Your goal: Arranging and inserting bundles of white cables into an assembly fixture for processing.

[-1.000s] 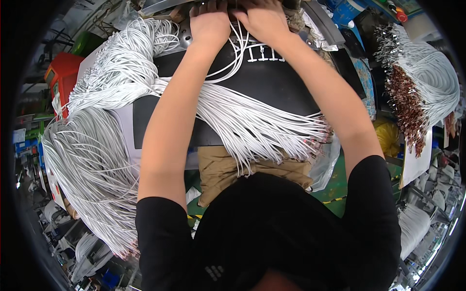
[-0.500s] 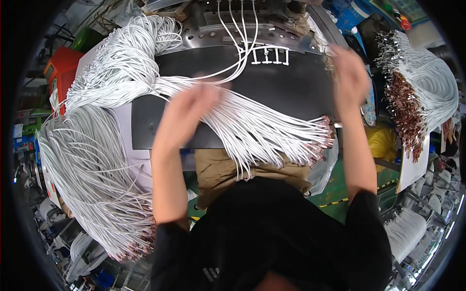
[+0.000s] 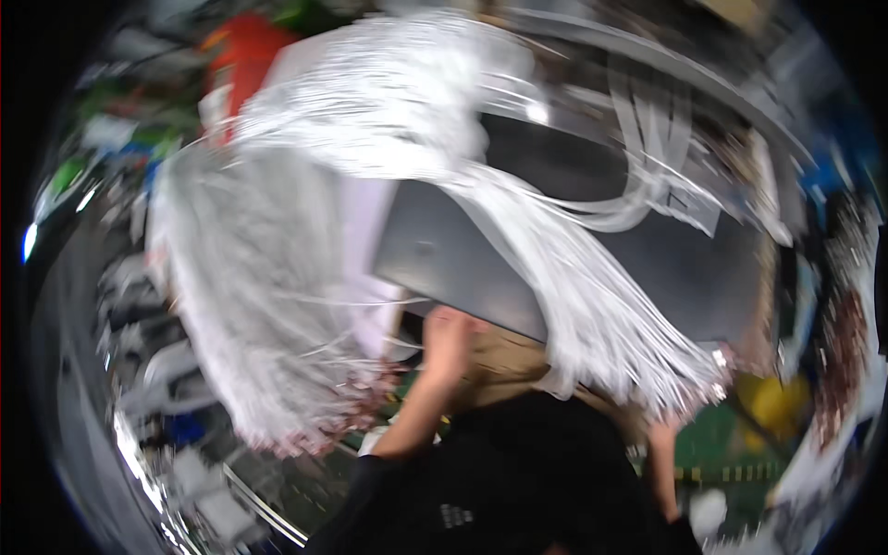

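Note:
The whole view is smeared by motion. A bundle of white cables fans across the dark work board, its coppery tips hanging over the near right edge. My left hand is at the board's near edge, left of the bundle and close to my lap; its fingers are blurred. Below the cable tips is my right hand, mostly hidden, and whether it touches them I cannot tell. At the far side, a few separate white cables run down to a pale moulded piece on the board.
A big heap of white cables lies at the far left. Nearer, another thick bundle hangs with coppery ends downward. An orange-red object stands behind them. More coppery-ended cables and a yellow bag are at the right.
The view has swung, so the bench appears turned and shifted right. Both hands have come down from above the board towards my body, the left one leaving the cable bundle.

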{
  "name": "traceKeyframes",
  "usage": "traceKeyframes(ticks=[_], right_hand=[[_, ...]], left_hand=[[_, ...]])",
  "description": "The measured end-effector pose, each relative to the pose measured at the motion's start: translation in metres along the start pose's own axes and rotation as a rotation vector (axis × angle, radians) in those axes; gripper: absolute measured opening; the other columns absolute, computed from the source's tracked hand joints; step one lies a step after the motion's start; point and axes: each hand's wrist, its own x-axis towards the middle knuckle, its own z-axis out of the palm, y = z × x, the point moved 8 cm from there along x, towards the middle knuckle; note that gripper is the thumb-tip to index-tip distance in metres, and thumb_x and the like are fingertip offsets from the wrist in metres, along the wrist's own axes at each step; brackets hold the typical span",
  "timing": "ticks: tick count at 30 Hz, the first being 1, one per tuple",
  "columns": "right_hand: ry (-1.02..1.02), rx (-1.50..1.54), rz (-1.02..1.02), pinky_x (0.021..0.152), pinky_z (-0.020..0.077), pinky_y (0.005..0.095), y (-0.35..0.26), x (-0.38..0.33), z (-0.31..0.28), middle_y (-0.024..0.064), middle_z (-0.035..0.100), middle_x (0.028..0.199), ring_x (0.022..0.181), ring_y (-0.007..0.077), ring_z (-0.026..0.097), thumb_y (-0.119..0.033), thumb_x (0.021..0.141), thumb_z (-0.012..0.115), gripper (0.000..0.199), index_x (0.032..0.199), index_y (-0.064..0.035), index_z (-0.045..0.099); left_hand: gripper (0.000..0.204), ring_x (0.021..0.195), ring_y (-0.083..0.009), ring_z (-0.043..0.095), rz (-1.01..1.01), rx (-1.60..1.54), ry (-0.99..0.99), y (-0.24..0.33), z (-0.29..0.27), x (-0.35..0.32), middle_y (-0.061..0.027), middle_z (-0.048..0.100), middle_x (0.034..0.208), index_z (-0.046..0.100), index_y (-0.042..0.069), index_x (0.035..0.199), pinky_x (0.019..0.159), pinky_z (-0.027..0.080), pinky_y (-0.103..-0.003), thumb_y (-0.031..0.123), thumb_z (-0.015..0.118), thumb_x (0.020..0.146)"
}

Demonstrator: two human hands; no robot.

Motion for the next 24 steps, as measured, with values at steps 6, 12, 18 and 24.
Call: traceKeyframes(ticks=[6, 12, 18, 24], right_hand=[[0.214, -0.916, -0.642, 0.104, 0.044, 0.0522, -0.078, 0.009, -0.051, 0.0257, 0.055, 0.138, 0.127, 0.0423, 0.052, -0.029, 0.096, 0.051, 0.045, 0.125, 0.0038, 0.061], [0.148, -0.037, 0.195, 0.115, 0.0285, 0.0537, -0.002, 0.036, -0.086, 0.0199, 0.035, 0.154, 0.139, 0.044, 0.035, -0.04, 0.093, 0.063, 0.069, 0.147, -0.0053, 0.039], [0.084, -0.32, 0.168, 0.112, 0.0345, 0.0467, -0.091, 0.028, -0.054, 0.0237, 0.046, 0.145, 0.132, 0.0391, 0.046, -0.021, 0.093, 0.063, 0.062, 0.145, 0.0042, 0.04], [0.018, -0.466, -0.097, 0.114, 0.0292, 0.0563, -0.089, 0.022, -0.021, 0.0263, 0.041, 0.148, 0.136, 0.0481, 0.035, -0.03, 0.09, 0.064, 0.053, 0.136, -0.0029, 0.055]], left_hand=[[0.024, 0.074, -0.0159, 0.068, 0.013, -0.173, -0.088, -0.004, 0.007, -0.005, -0.0078, 0.071, 0.081, 0.069, -0.001, 0.09, 0.073, 0.054, -0.028, 0.016, 0.055, 0.099], [0.027, 0.074, -0.0139, 0.067, 0.035, -0.199, -0.076, -0.011, 0.012, -0.006, -0.0073, 0.071, 0.081, 0.07, 0.001, 0.093, 0.073, 0.053, -0.027, 0.02, 0.052, 0.101], [0.027, 0.075, -0.0173, 0.068, 0.026, -0.053, -0.044, -0.016, 0.004, -0.001, -0.0109, 0.072, 0.084, 0.069, -0.003, 0.09, 0.074, 0.054, -0.029, 0.015, 0.051, 0.099], [0.033, 0.059, -0.0121, 0.057, 0.07, -0.009, 0.111, -0.009, 0.002, 0.0, -0.01, 0.069, 0.07, 0.066, -0.003, 0.079, 0.057, 0.042, -0.025, 0.016, 0.048, 0.1]])
